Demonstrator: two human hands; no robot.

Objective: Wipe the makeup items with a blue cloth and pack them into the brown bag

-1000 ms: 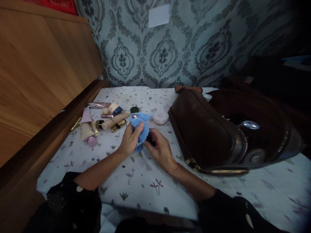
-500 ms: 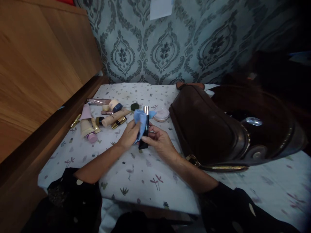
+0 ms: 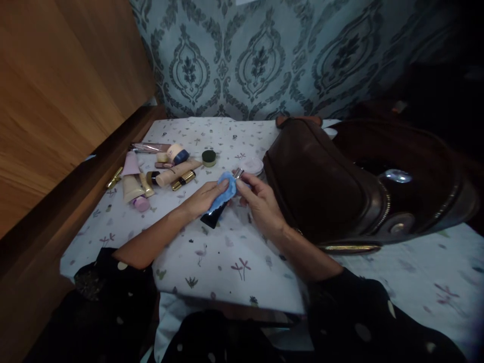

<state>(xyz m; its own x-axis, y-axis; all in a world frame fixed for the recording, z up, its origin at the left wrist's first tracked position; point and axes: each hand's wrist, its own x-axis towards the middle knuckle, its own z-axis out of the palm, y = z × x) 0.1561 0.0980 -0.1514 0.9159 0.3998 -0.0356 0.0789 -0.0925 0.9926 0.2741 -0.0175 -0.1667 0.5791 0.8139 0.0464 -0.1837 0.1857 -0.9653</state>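
A black cosmetic tube [image 3: 213, 218] with a shiny silver cap [image 3: 238, 173] is held slantwise over the table, its cap end up and to the right. My left hand [image 3: 203, 198] is closed on a light blue cloth [image 3: 224, 193], which wraps the middle of the tube. At the cap end, the thumb and fingers of my right hand [image 3: 262, 202] grip the tube. The cloth hides part of the tube's body.
Left on the patterned tablecloth [image 3: 200, 287] lie a beige tube [image 3: 176, 174], a lilac tube [image 3: 130, 164], a gold-and-black lipstick [image 3: 183, 180] and other cosmetics. A round green-lidded jar [image 3: 208, 158] and a clear compact [image 3: 252, 165] sit behind my hands. A brown leather bag [image 3: 317, 186] stands right.
The tube has tipped from nearly upright to slanting right. My right hand has moved from its lower body up to the cap end, and the cloth now wraps round its middle.
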